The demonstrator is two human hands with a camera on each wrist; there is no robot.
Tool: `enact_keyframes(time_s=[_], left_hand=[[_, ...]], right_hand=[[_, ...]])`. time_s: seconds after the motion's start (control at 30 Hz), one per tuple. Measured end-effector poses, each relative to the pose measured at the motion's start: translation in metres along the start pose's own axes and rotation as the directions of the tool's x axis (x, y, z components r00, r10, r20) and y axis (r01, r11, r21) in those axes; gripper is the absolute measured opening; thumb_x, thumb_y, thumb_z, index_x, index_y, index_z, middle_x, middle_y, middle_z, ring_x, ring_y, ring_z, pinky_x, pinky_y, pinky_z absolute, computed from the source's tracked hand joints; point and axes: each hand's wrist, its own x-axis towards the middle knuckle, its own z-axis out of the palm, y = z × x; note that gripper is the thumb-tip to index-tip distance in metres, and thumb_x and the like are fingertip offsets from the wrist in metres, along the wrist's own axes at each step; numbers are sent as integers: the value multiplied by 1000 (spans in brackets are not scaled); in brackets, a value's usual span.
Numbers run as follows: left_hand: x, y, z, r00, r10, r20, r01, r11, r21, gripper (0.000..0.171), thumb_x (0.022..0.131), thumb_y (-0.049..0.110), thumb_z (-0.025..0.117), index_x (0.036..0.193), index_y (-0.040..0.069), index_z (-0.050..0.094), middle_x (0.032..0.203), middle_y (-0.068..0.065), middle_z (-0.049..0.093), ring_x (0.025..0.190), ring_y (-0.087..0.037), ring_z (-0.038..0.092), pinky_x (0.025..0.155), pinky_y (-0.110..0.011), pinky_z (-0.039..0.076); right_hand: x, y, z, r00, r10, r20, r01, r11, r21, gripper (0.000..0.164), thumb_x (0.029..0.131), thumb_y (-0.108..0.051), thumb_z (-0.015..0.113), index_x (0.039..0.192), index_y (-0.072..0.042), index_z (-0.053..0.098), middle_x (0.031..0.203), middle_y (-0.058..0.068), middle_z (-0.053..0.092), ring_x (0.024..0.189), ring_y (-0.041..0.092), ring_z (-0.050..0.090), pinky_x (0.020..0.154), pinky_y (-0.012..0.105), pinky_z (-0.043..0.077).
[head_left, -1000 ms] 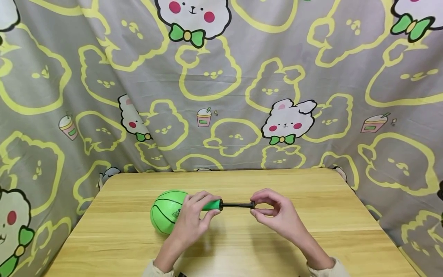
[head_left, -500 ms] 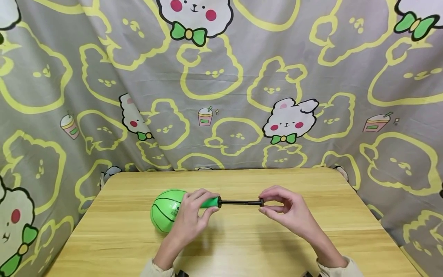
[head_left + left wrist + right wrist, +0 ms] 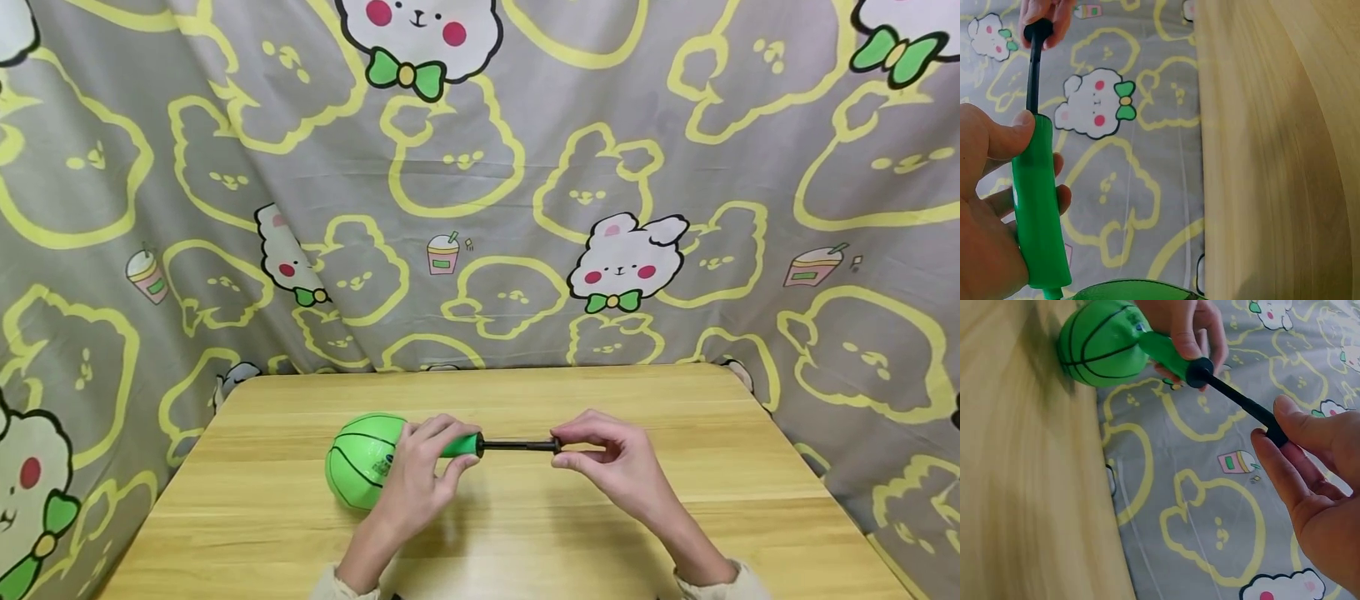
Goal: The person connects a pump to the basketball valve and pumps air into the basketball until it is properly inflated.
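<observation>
A green ball (image 3: 360, 462) with black basketball lines sits on the table, left of centre. My left hand (image 3: 416, 475) grips the green barrel of a hand pump (image 3: 1038, 206), thumb near its black-capped end. The barrel's far end reaches the ball in the right wrist view; the exact joint is too small to make out. From the cap a black rod (image 3: 517, 446) sticks out to the right. With thumb and fingertips, my right hand (image 3: 618, 467) pinches the black knob (image 3: 1277, 435) at the rod's outer end.
The wooden table (image 3: 262, 542) extends around both hands. Behind it hangs a grey curtain (image 3: 495, 183) printed with yellow outlines and white rabbits.
My right hand drew the rod farther out to the right, then moved partway back left, so less rod shows now. My left hand and the ball have stayed nearly in place.
</observation>
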Motion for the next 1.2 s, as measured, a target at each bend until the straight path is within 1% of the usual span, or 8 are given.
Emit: enact_keyframes(time_s=[0.17,0.27,0.5,0.7,0.87,0.93,1.1,1.2], left_hand=[[0,3,2,1000,3,15,-3,1000,-4,28,86,21,81,114,18,74,105,7,70,97,-8,66,85,-38,39],[1,6,4,1000,14,20,-14,1000,-2,29,86,21,81,114,18,74,106,7,70,97,-9,65,85,-37,39],[-1,11,10,999,36,33,-37,999,19,27,87,24,80,113,18,74,104,9,68,95,-8,65,84,-37,38],[-4,16,15,998,35,45,-35,999,16,26,87,25,80,111,19,74,103,10,67,93,-7,64,82,-36,38],[-5,17,15,998,32,55,-32,999,9,27,86,24,82,111,18,74,103,10,67,93,-6,64,84,-37,39],[-5,16,15,998,31,59,-31,1000,0,28,85,23,82,111,18,74,104,10,68,95,-6,64,85,-38,40],[-4,13,12,997,25,76,-25,1000,-9,26,88,28,79,112,20,74,105,12,68,98,-6,64,86,-38,41],[-4,12,10,996,18,85,-17,1000,-15,25,90,30,78,113,21,73,107,12,69,99,-6,64,87,-38,41]], right_hand=[[-1,5,11,999,44,-32,-44,999,-6,29,79,9,82,107,1,77,101,22,70,97,23,72,75,41,59],[-2,8,18,998,44,-45,-44,999,5,29,79,9,81,108,2,76,101,22,70,97,23,72,75,41,59],[-5,17,35,998,17,-58,-16,1000,20,29,80,9,81,108,4,76,100,21,70,95,22,72,74,41,59],[-8,23,47,998,-6,-65,7,1000,14,28,80,9,81,108,4,76,100,20,71,95,22,73,74,40,59],[-9,22,49,998,13,-58,-12,1000,7,28,81,6,81,108,1,76,101,20,71,97,22,72,76,39,59],[-9,20,48,999,9,-37,-9,1000,10,28,83,7,80,109,2,75,103,21,69,98,24,72,77,40,59],[-7,16,44,999,30,15,-30,1000,3,27,85,5,79,111,-1,73,106,19,66,101,27,71,79,40,59],[-7,12,40,998,65,20,-64,998,-17,28,85,4,80,111,-4,72,108,16,66,102,27,71,79,39,59]])
